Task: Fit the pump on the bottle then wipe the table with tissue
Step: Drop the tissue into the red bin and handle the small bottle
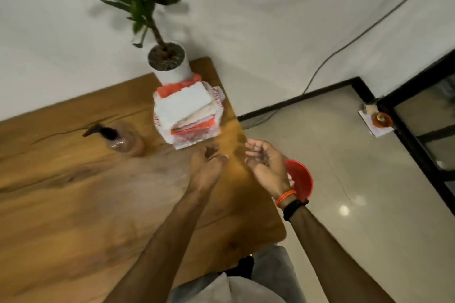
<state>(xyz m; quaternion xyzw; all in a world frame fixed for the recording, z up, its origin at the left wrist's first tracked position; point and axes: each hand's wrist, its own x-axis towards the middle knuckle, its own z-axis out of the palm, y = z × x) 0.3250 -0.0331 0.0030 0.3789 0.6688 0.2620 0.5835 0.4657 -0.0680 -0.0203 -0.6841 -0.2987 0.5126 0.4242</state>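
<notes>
Wooden table point(73, 204), blurred brown bottle point(125, 142) with dark pump point(98, 129), left hand point(206, 167) and right hand point(267, 162) loose, empty

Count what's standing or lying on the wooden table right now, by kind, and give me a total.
Pump bottle: 1, pump already on
Tissue pack: 1, a single pile; the sheets are too blurred to count
Potted plant: 1
Total: 3

Both hands, left hand and right hand, hover over the table holding nothing.

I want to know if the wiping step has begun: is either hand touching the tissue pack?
Apart. The head view shows bare wood between the tissue pack and both the left hand and right hand.
</notes>
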